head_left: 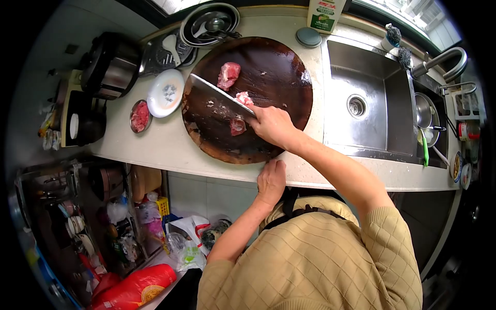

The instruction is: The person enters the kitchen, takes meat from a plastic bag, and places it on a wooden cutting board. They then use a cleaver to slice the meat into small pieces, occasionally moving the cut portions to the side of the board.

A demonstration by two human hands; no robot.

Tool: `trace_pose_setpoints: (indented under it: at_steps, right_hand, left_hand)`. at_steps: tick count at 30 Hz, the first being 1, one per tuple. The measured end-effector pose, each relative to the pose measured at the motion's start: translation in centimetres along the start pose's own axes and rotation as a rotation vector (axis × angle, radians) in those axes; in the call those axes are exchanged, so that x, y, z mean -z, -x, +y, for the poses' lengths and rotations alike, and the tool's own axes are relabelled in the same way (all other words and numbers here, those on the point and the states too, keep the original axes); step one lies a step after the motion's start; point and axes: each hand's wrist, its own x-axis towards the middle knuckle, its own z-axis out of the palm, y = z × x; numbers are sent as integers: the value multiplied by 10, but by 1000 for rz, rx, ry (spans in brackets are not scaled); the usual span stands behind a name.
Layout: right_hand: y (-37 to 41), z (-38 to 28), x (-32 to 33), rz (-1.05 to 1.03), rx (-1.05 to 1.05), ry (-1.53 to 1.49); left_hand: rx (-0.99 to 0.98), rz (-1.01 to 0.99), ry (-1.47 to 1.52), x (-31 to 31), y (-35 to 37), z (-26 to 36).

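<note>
My right hand (274, 125) is closed round the handle of a cleaver (219, 94), whose blade slants up and left over a round dark wooden chopping board (284, 67). Above the blade lies a larger piece of red meat (228, 76). A paler, fatty piece of meat (244, 98) rests against the blade near my knuckles. Below the blade sits another small piece of meat (237, 126). My left hand (272, 181) is curled into a loose fist at the counter's front edge, just below the board's rim; nothing shows in it.
Left of the board are a white plate (157, 106), a small bowl of ground meat (140, 116) and a cooker (111, 64). Metal bowls (235, 18) stand behind it, near a round lid (309, 37). A steel sink (380, 121) is at the right. Bags (188, 248) lie below.
</note>
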Motion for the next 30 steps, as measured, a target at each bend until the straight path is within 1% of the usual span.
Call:
trace_pose_setpoints:
  at_steps: [1, 3, 4, 5, 6, 8, 9, 12, 14, 16, 17, 18, 19, 22, 23, 26, 27, 30]
  right_hand:
    - [4, 1, -2, 49, -23, -58]
    - [7, 6, -6, 62, -54, -86]
    - [7, 7, -6, 67, -75, -103]
    - [6, 5, -5, 47, -116, -121]
    - [7, 6, -6, 83, -73, -112]
    - [9, 6, -9, 155, 16, -84]
    - [10, 2, -7, 123, -18, -94]
    - [22, -1, -11, 191, 90, -128]
    - [29, -4, -14, 139, 141, -9]
    - [37, -9, -15, 78, 190, 110]
    - [42, -17, -10, 41, 245, 208]
    - [46, -23, -7, -11, 267, 232]
    - [51, -28, -5, -28, 248, 266]
    - [62, -33, 4, -115, 165, 324]
    - [65, -31, 9, -154, 133, 337]
    - [69, -26, 25, -177, 155, 326]
    - [66, -28, 27, -212, 126, 334]
    - [35, -39, 18, -197, 127, 339]
  left_hand:
    - [50, 33, 16, 6, -2, 4]
    - [143, 91, 52, 26, -9, 18]
    - [171, 187, 76, 39, -19, 19]
    - [199, 281, 101, 56, -34, 14]
    - [230, 376, 128, 69, -48, 5]
    - [272, 501, 92, 78, -75, -23]
    - [306, 535, 97, 76, -87, -36]
    - [352, 439, 148, 68, -99, -57]
    - [284, 481, 236, 62, -97, -62]
    - [311, 495, 315, 58, -93, -64]
    - [296, 502, 357, 57, -92, -65]
    - [283, 508, 399, 56, -90, -65]
    - [270, 514, 441, 55, -89, -66]
    - [183, 588, 359, 50, -90, -74]
    - [215, 559, 351, 51, -93, -74]
    - [241, 508, 380, 58, -96, -72]
    - [242, 481, 366, 56, -94, -74]
    - [294, 415, 420, 60, -92, -76]
